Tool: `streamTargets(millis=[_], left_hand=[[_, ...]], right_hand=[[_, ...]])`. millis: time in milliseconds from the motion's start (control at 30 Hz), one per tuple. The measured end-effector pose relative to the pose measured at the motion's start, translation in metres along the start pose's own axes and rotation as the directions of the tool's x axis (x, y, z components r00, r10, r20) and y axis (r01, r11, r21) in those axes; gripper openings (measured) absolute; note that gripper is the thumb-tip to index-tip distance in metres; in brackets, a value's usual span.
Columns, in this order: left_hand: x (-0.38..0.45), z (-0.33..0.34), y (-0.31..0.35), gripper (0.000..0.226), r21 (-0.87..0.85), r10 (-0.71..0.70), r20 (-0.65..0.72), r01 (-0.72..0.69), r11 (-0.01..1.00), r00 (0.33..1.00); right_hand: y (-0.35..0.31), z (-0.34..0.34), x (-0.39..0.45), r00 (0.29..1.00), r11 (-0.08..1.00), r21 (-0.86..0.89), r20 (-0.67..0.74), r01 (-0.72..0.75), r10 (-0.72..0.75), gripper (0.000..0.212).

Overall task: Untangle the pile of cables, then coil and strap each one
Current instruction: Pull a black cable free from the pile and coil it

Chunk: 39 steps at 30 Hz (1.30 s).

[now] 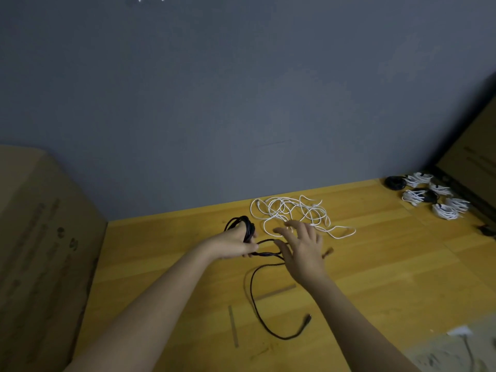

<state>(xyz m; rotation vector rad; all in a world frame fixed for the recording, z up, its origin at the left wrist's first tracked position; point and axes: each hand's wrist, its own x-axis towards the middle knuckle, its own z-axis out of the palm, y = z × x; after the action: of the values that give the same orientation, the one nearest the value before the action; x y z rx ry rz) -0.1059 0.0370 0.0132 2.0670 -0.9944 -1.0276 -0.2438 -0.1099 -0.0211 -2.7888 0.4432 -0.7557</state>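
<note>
Looking like storeroom or plain workroom: bare grey wall point(214, 89) showing chipped paint, large cardboard box point(40, 251) standing at left, scuffed yellow wood-plank surface point(389, 264) carrying loose and bundled cables point(429, 196).

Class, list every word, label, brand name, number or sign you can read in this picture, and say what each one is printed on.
No text here can be read.
Cardboard box on the left: dark printed lines and marks on its side, too blurred to read.
Cardboard box on the right: faint dark marks, too blurred to read.
Black cable, white cables, table, wall: no print visible.
</note>
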Motion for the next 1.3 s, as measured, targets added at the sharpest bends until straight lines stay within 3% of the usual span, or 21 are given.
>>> streamTargets(millis=[100,200,300,400,500,633,767,867,1000,1033,1100,1233,1300], left_hand=[[0.001,0.002,-0.007,0.018,-0.011,0.014,-0.088,-0.015,1.0,0.996],[-0.001,0.003,-0.008,0.018,-0.034,0.026,-0.117,-0.03,0.999,0.993],[0.0,0.005,-0.001,0.02,0.031,-0.009,-0.092,0.012,0.999,0.996],[0.001,0.002,0.013,0.03,0.153,0.033,-0.134,-0.012,0.988,0.99],[0.0,-0.005,0.02,0.029,0.003,0.131,-0.058,-0.131,0.991,0.99],[-0.002,-0.007,0.022,0.014,-0.147,0.191,0.01,-0.188,0.971,0.981],[-0.001,-0.014,0.022,0.018,-0.057,0.184,-0.072,-0.188,0.981,0.98],[0.0,-0.018,0.019,0.014,-0.03,0.155,-0.148,-0.161,0.986,0.977],[0.003,-0.016,0.019,0.01,-0.004,0.161,-0.337,-0.172,0.985,0.928],[0.003,-0.015,0.021,0.011,0.009,0.176,-0.361,-0.185,0.983,0.916],[0.003,-0.012,0.024,0.014,0.048,0.196,-0.383,-0.193,0.98,0.903],[0.002,-0.008,0.026,0.018,0.196,0.225,-0.362,-0.162,0.967,0.905],[0.003,-0.01,0.024,0.023,0.275,0.191,-0.391,-0.083,0.958,0.901]], right_hand=[[-0.006,-0.006,-0.004,0.977,0.959,0.251,0.133,0.129,-0.166,0.028],[-0.008,-0.011,-0.006,0.958,0.944,0.302,0.206,0.134,-0.202,0.017],[-0.004,-0.014,0.001,0.986,0.96,0.281,0.159,0.009,-0.056,0.012],[-0.002,-0.015,0.014,0.989,0.915,0.377,0.088,-0.141,0.116,0.008],[0.003,-0.018,0.024,0.955,0.814,0.5,0.14,-0.297,0.262,0.006],[0.003,-0.022,0.034,0.978,0.893,0.399,0.065,-0.207,0.197,0.006],[-0.002,-0.024,0.042,0.994,0.944,0.315,-0.021,-0.095,0.107,0.011],[0.001,-0.027,0.045,1.0,0.98,0.2,0.011,-0.025,0.024,0.014],[-0.005,-0.029,0.039,0.986,0.964,0.246,-0.1,-0.102,0.13,0.005],[-0.01,-0.029,0.038,0.981,0.935,0.322,-0.069,-0.148,0.179,0.003],[-0.021,-0.03,0.04,0.959,0.831,0.479,0.12,-0.282,0.256,0.021],[-0.027,-0.032,0.046,0.889,0.657,0.601,0.346,-0.456,0.3,0.022],[-0.021,-0.029,0.046,0.869,0.667,0.563,0.387,-0.488,0.309,0.017]])
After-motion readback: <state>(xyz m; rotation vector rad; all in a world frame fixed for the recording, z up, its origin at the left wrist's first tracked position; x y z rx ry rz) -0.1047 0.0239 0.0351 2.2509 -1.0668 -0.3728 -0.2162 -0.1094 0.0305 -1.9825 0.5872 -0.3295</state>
